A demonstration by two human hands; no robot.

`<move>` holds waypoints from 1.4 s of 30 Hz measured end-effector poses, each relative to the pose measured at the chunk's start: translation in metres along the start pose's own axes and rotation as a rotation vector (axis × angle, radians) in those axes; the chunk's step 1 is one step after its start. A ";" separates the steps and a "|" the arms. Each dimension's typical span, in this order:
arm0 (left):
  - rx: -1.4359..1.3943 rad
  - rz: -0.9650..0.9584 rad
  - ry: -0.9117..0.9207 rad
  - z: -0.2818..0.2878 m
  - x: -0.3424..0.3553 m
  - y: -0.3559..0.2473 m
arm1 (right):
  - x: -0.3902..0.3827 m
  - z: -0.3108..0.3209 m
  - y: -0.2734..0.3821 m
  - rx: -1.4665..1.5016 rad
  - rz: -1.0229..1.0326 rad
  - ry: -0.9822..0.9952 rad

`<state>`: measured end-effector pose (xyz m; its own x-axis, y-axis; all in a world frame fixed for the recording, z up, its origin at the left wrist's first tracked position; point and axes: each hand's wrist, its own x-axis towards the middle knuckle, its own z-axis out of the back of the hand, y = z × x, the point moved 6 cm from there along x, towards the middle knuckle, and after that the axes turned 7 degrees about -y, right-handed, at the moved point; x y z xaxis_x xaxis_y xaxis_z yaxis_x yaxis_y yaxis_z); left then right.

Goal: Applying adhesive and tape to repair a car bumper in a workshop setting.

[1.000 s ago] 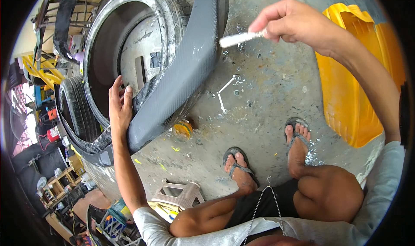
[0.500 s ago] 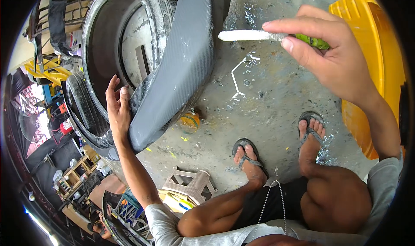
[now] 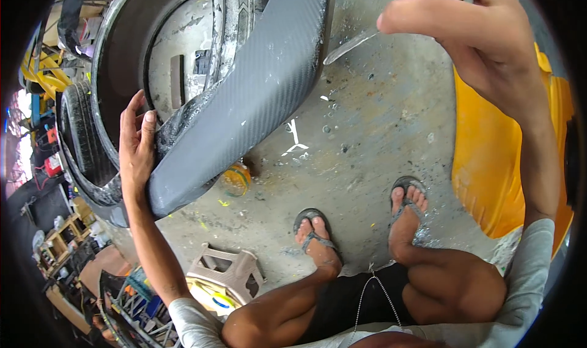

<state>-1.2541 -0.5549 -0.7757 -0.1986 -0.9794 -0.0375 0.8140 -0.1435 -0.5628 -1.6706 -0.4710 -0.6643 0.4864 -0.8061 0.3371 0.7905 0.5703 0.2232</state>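
Head view: your right hand (image 3: 483, 42) pinches a thin stick (image 3: 351, 47), its tip right by the long gray panel (image 3: 251, 97), left of those fingers. Your left hand (image 3: 137, 141) sits at the panel's near end, fingers loose. A big tire (image 3: 237, 18) is past them.

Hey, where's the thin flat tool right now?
In the head view, the thin flat tool is above and right of centre, held in the right hand, its tip close to the right edge of the gray textured piece.
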 end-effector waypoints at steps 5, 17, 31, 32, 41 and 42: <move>-0.018 0.022 -0.042 0.003 -0.004 -0.001 | 0.012 -0.037 -0.018 -0.038 0.342 -0.213; -0.006 -0.008 -0.026 -0.001 -0.002 -0.003 | 0.018 -0.013 -0.005 -0.273 0.646 -0.267; -0.012 -0.014 0.001 -0.002 0.001 -0.001 | 0.040 -0.023 0.021 -0.509 0.329 -0.099; -0.020 -0.016 0.004 -0.004 0.002 0.001 | 0.040 -0.020 0.000 -0.098 0.025 0.116; 0.024 -0.018 -0.036 0.002 -0.001 -0.010 | 0.004 -0.008 -0.027 0.251 0.028 -0.002; 0.007 0.020 -0.004 0.002 -0.001 -0.008 | 0.005 -0.001 -0.018 0.127 0.127 -0.086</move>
<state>-1.2595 -0.5533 -0.7697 -0.1796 -0.9827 -0.0453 0.8215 -0.1245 -0.5564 -1.6825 -0.4857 -0.6677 0.5415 -0.7129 0.4456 0.6687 0.6865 0.2857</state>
